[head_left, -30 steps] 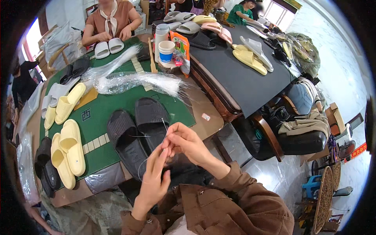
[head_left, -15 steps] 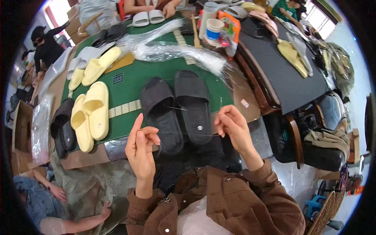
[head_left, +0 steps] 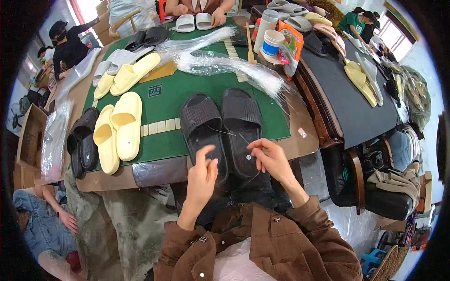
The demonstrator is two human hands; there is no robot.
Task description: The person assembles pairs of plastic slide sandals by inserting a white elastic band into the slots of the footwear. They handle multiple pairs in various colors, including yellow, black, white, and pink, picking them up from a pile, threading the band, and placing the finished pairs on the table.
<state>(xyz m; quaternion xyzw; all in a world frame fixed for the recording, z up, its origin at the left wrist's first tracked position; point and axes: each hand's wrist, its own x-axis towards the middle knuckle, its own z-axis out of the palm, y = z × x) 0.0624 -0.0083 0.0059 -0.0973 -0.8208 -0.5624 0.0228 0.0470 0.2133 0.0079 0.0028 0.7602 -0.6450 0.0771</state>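
A pair of black slippers (head_left: 243,126) lies side by side at the near edge of the table, toes pointing away from me. A thin clear plastic strand (head_left: 243,139) runs across them. My right hand (head_left: 269,159) is closed in a pinch on this strand, over the right slipper's heel. My left hand (head_left: 202,175) is raised beside the left slipper's heel. Its index finger is bent and apart from the thumb, and nothing shows in it. Beyond the slippers lies a bundle of clear strands (head_left: 220,65), partly in a plastic sleeve.
Yellow slippers (head_left: 126,126) and another black pair (head_left: 83,143) stand to the left on the green mat (head_left: 164,105). A white cup (head_left: 272,43) and an orange packet (head_left: 291,49) stand far right. Across the table, a person's hands (head_left: 218,18) are by grey slippers (head_left: 186,23).
Both hands have moved closer together over the slippers' heels. My left index finger, stretched out before, is now bent. The strand pulled between the hands has slackened. The view has shifted slightly.
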